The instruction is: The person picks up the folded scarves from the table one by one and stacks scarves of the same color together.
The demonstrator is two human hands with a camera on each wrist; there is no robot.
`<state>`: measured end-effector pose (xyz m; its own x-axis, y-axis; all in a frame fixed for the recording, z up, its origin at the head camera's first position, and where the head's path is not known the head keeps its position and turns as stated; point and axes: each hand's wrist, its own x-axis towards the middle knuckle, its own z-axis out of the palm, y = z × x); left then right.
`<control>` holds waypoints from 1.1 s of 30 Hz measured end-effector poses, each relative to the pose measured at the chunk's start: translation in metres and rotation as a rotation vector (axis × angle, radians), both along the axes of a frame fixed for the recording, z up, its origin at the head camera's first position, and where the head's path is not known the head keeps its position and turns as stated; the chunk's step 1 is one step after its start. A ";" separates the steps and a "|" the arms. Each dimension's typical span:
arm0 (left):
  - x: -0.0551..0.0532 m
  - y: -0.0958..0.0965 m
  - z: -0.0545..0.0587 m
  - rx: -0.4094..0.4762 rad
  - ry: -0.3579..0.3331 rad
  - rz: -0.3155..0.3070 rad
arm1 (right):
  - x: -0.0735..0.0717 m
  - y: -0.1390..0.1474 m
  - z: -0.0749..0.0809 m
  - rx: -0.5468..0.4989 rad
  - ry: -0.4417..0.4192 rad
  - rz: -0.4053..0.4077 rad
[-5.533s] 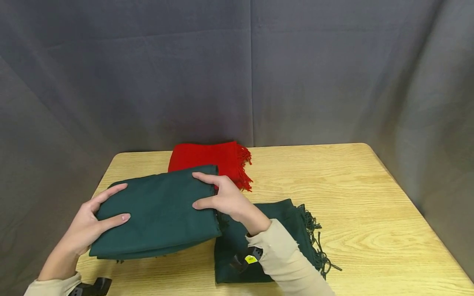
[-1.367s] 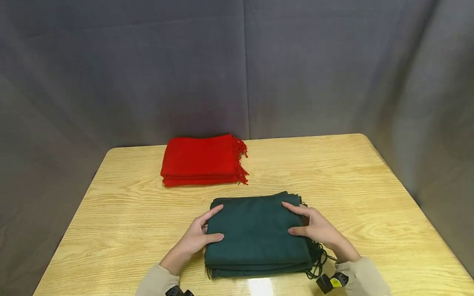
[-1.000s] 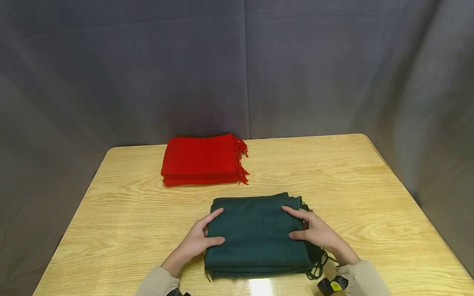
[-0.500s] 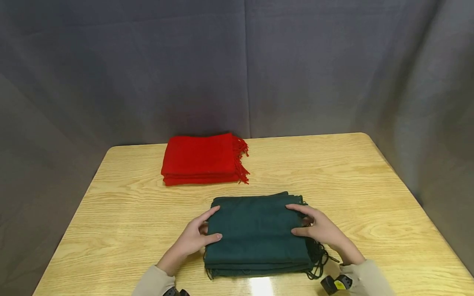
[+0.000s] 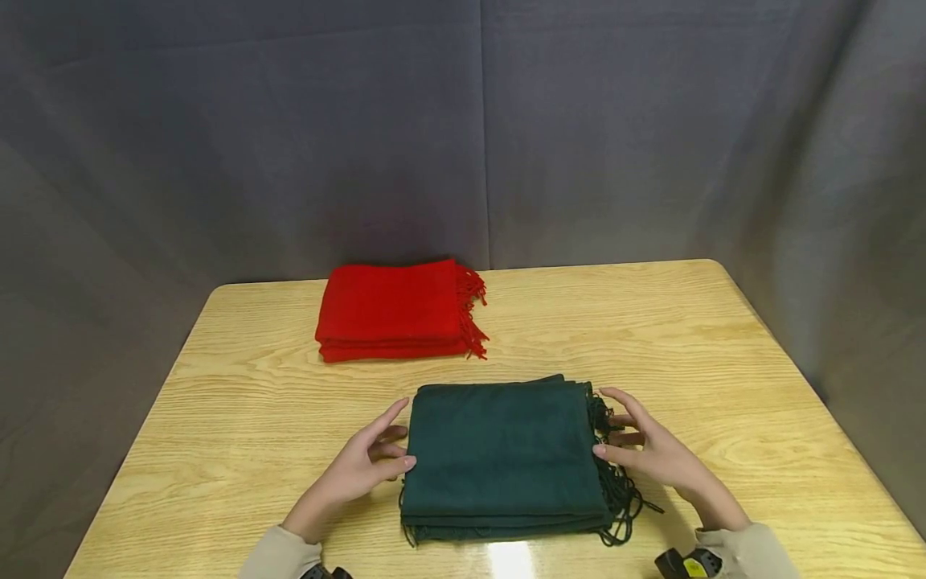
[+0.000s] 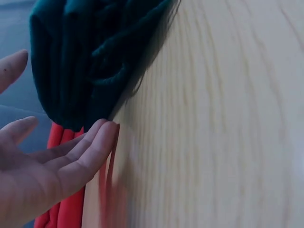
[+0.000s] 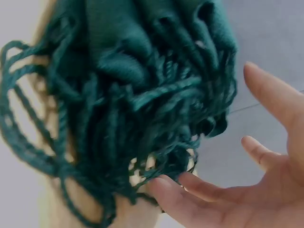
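A folded dark green fringed scarf (image 5: pixel 502 454) lies stacked in layers on the wooden table, its fringe (image 7: pixel 123 118) hanging out at the right end. My left hand (image 5: pixel 362 462) is beside the stack's left end, fingers spread and relaxed, fingertips right at the cloth's edge. Seen from the left wrist, that hand's fingers (image 6: pixel 80 159) stretch near the folded end, holding nothing. My right hand (image 5: pixel 654 450) is at the fringed end, fingers apart, thumb tip close to the edge. In the right wrist view its fingertips (image 7: pixel 164 187) are right at the fringe strands.
A folded red fringed scarf (image 5: pixel 391 310) lies farther back, left of the middle, near the table's far edge. Bare wood (image 5: pixel 723 386) extends to the right of the green stack. A grey curtain (image 5: pixel 615 129) hangs behind the table and along both sides.
The upper green folded scarf was carried from the left and laid on the other green one. In the last half second both hands have let go and drawn outward; the stack stays put.
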<state>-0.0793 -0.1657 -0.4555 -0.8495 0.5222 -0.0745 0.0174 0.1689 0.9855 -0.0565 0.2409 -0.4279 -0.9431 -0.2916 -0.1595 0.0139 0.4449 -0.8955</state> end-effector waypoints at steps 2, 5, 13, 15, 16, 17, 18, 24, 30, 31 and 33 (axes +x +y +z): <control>0.000 -0.002 -0.001 0.007 -0.007 -0.014 | 0.001 0.002 -0.003 -0.021 -0.039 0.007; -0.001 -0.003 -0.002 0.025 -0.036 -0.029 | 0.001 0.004 -0.008 -0.065 -0.090 0.007; -0.005 0.002 -0.005 0.092 -0.206 -0.055 | -0.002 0.002 -0.017 -0.149 -0.161 0.088; -0.006 0.003 -0.005 0.083 -0.219 -0.040 | -0.003 0.001 -0.019 -0.168 -0.161 0.115; -0.006 0.004 -0.005 0.087 -0.238 -0.033 | -0.004 0.001 -0.019 -0.182 -0.161 0.132; -0.006 0.004 -0.006 0.092 -0.255 -0.028 | -0.005 0.001 -0.020 -0.195 -0.154 0.153; -0.007 0.004 -0.006 0.098 -0.273 -0.025 | -0.005 0.000 -0.021 -0.211 -0.153 0.173; -0.008 0.002 -0.007 0.194 -0.354 -0.051 | -0.007 -0.002 -0.026 -0.253 -0.096 0.257; -0.010 0.007 -0.008 0.213 -0.324 -0.071 | -0.010 -0.007 -0.027 -0.257 -0.080 0.262; -0.010 0.008 -0.008 0.224 -0.321 -0.074 | -0.010 -0.009 -0.026 -0.257 -0.084 0.261; -0.010 0.010 -0.008 0.249 -0.324 -0.078 | -0.011 -0.013 -0.024 -0.245 -0.082 0.266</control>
<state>-0.0895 -0.1555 -0.4633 -0.7598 0.6201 -0.1951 -0.2972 -0.0644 0.9526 -0.0674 0.2284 -0.4521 -0.8161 -0.5639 -0.1264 0.0028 0.2148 -0.9767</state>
